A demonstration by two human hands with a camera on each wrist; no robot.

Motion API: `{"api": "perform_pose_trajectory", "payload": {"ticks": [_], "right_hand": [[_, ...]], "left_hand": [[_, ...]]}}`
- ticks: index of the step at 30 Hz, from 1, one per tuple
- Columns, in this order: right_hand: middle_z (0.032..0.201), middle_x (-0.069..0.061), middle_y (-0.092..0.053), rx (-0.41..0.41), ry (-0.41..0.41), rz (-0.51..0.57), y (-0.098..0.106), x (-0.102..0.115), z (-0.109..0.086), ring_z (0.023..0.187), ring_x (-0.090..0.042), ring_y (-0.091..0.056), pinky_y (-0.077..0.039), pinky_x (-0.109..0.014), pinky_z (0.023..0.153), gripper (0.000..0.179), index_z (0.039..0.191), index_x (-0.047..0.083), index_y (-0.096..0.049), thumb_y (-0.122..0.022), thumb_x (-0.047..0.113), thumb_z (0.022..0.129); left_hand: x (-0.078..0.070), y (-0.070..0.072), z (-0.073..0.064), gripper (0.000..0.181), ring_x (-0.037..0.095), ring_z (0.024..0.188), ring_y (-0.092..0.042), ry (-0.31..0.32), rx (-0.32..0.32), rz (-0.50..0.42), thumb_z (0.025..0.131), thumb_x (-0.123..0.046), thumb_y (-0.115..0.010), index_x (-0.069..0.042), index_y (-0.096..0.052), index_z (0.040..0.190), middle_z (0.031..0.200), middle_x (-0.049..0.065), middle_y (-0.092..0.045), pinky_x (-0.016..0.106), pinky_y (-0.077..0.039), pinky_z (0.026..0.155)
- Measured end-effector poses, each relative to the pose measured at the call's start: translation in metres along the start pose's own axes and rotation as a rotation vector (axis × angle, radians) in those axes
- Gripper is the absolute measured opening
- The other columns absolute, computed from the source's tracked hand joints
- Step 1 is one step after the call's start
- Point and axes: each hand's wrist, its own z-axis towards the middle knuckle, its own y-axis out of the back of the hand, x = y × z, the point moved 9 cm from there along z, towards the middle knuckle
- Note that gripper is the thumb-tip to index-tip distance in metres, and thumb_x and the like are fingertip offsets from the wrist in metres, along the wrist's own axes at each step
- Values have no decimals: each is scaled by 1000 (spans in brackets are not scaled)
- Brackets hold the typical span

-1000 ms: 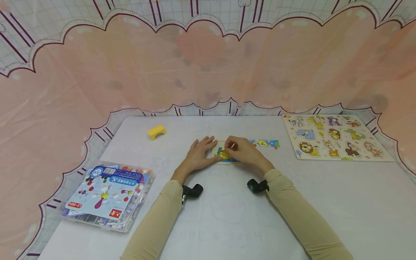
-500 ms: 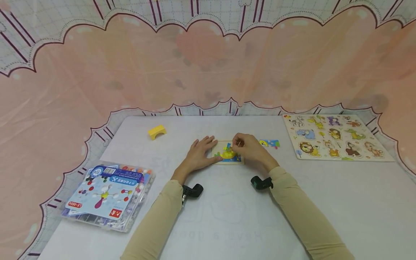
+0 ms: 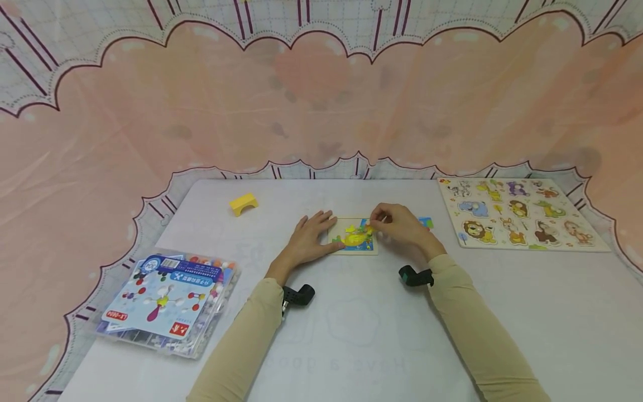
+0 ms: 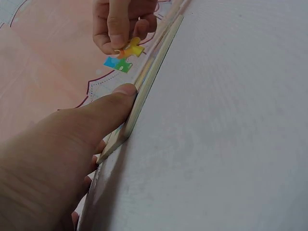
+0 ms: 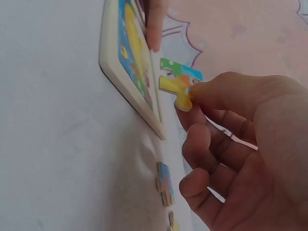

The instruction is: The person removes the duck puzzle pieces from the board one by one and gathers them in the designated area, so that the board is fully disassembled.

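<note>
My left hand (image 3: 307, 241) rests at the left side of a small wooden jigsaw board (image 3: 338, 226), its thumb on the near edge. In the left wrist view that thumb (image 4: 108, 108) lies along the board's thin side. The board bears a partly assembled picture in yellow, green and blue. Over its right side, my right hand (image 3: 399, 222) pinches a jigsaw piece (image 5: 178, 86) between thumb and index finger. The right wrist view shows yellow, green and blue on it; whether it is one piece or two joined, I cannot tell. Its other fingers are loosely curled.
Loose jigsaw pieces (image 5: 164, 184) lie right of the board, partly hidden by the right hand in the head view. An animal puzzle board (image 3: 522, 215) lies far right. A yellow arch block (image 3: 244, 204) stands back left, and a clear plastic case (image 3: 201, 335) lies front left.
My right hand has moved right from over the board's middle to its right edge, uncovering more of the picture and covering more loose pieces. The left hand keeps its place.
</note>
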Motion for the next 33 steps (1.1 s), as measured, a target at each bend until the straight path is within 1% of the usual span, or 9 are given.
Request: {"api": "perform_pose_trajectory", "payload": {"ticks": [4, 8, 16, 19, 24, 29, 33], "right_hand": [[99, -6, -64, 5, -22, -21, 5, -5, -1, 90, -21, -53, -43, -31, 81, 13, 98, 12, -63, -60, 23, 92], [101, -7, -63, 24, -45, -33, 8, -11, -2, 93, -22, -53, -43, -32, 84, 15, 101, 12, -63, -58, 23, 93], [95, -9, -63, 68, -51, -22, 12, -22, -5, 83, -20, -55, -45, -28, 71, 18, 102, 7, -63, -57, 21, 93], [94, -8, -63, 87, -66, -17, 12, -27, -6, 82, -19, -55, -45, -27, 71, 18, 103, 7, -63, -57, 22, 93], [95, -8, -64, 108, -63, -33, 15, -31, -8, 83, -19, -54, -45, -27, 71, 19, 104, 6, -63, -57, 21, 93], [89, -7, -62, 140, -55, -31, 16, -32, -10, 77, -18, -52, -44, -28, 67, 18, 101, 4, -63, -57, 19, 93], [85, -6, -60, 163, -63, -16, 15, -34, -11, 74, -17, -50, -42, -28, 65, 20, 101, 4, -63, -57, 21, 93]], "left_hand": [[1, 0, 0, 75, 23, 146, -20, -3, -5, -3, 84, -53, -63, -16, -41, 144, 155, 4, -31, 50, -7, 119], [1, 1, -1, 75, 24, 146, -22, -13, -18, -2, 83, -53, -63, -15, -41, 144, 154, 4, -32, 50, -9, 119], [1, 1, -1, 75, 23, 146, -20, -10, -9, -16, 84, -53, -63, -15, -41, 144, 155, 4, -31, 50, -7, 119], [0, 0, -1, 74, 23, 146, -20, -9, -3, -16, 84, -53, -63, -15, -40, 144, 155, 4, -31, 50, -7, 119], [-1, 0, -1, 75, 24, 146, -20, -12, -5, -9, 84, -53, -63, -15, -40, 144, 154, 4, -31, 50, -8, 119], [0, 0, 0, 75, 23, 146, -20, -7, 3, -4, 84, -53, -62, -15, -39, 145, 155, 4, -31, 49, -7, 119], [1, 0, -1, 75, 22, 146, -19, 1, 7, 0, 84, -53, -62, -16, -39, 145, 155, 3, -30, 49, -7, 119]]}}
